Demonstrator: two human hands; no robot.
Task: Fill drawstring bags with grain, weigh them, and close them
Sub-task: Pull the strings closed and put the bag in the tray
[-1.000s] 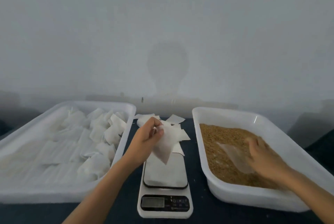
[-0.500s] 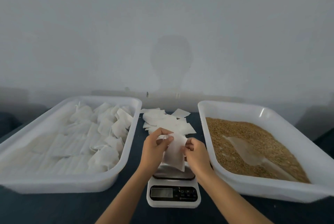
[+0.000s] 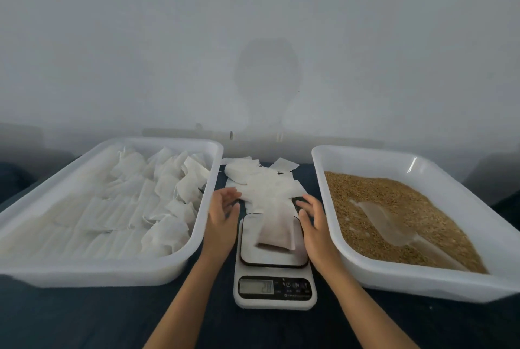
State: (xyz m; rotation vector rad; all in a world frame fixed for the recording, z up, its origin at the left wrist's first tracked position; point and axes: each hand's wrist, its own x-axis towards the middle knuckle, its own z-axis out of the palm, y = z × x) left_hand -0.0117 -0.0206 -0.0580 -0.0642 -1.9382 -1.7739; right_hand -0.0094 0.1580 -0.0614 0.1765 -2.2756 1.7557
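Both grips open, left hand and right hand flanking the bag on the scale — brush it between them and your reading skews.

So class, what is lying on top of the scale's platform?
One filled bag lies on the scale, with a hand open at each side. The platform beneath the bag is covered.

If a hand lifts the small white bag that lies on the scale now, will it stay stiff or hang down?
The bag looks like thin soft fabric, so it will probably sag if lifted by its top. Its lower part looks darker, which suggests grain that would likely settle downward. It lies flat on the scale between the two open hands, so it seems unlikely to roll.
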